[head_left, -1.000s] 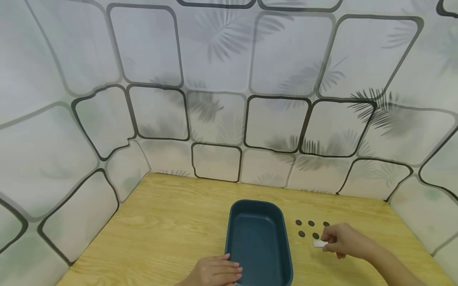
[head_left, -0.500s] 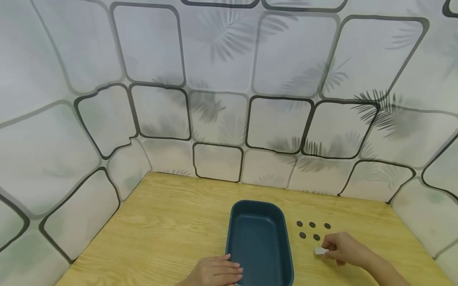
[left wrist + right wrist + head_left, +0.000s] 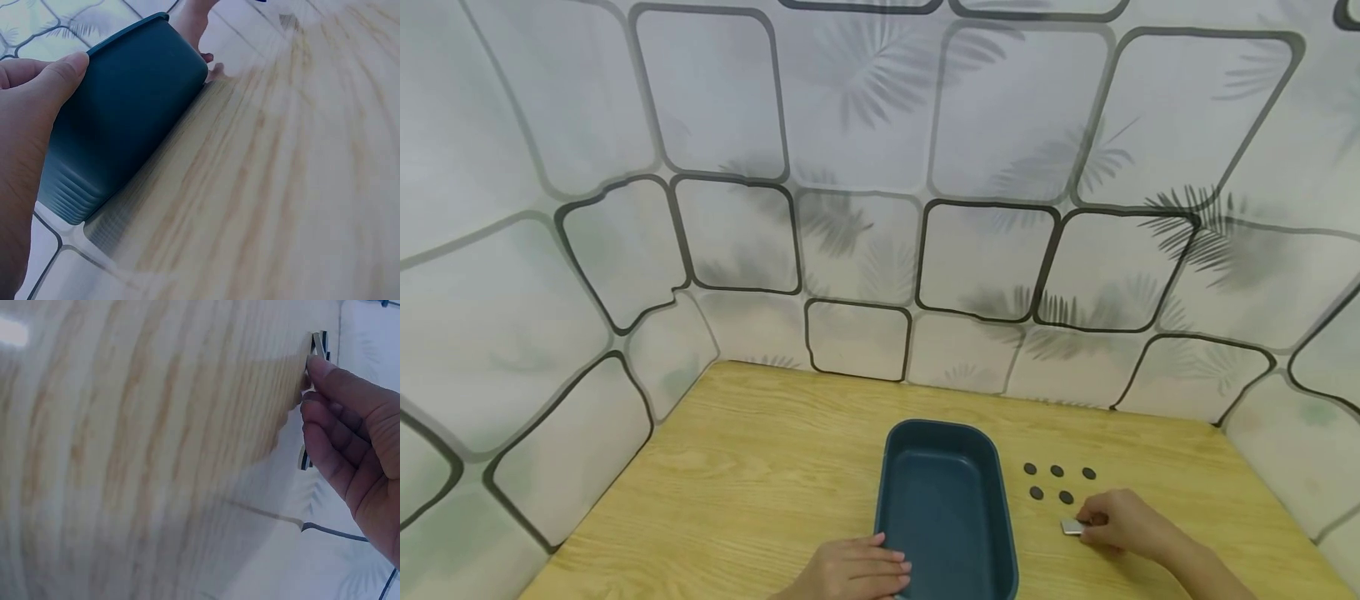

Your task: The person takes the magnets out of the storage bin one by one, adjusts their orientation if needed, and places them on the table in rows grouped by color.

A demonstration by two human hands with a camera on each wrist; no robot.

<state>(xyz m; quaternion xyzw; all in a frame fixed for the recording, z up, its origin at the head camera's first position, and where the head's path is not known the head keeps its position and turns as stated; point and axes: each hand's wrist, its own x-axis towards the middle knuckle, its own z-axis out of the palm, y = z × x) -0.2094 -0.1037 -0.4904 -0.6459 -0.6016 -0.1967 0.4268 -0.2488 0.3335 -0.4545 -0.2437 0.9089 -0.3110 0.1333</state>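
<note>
A deep blue rectangular tub [image 3: 880, 508] stands on the wooden table. My left hand [image 3: 856, 570] grips its near left rim, fingers over the edge; in the left wrist view the thumb of this hand [image 3: 47, 81] lies on the outside wall. To the right of the tub, my right hand [image 3: 1123, 525] pinches a small flat silvery rectangular piece [image 3: 1072, 527] between thumb and index finger, down at the tabletop. In the right wrist view that thin piece [image 3: 320, 344] stands out past the thumb tip. Its part inside the grip is hidden.
Several small dark round discs [image 3: 1066, 497] lie in two rows between the tub and my right hand. Patterned wall covering [image 3: 857, 342] rises behind the table [image 3: 737, 467] and along both sides.
My right hand has come slightly nearer to me and lower with the silvery piece, uncovering the far right disc. The left hand stays on the tub's rim.
</note>
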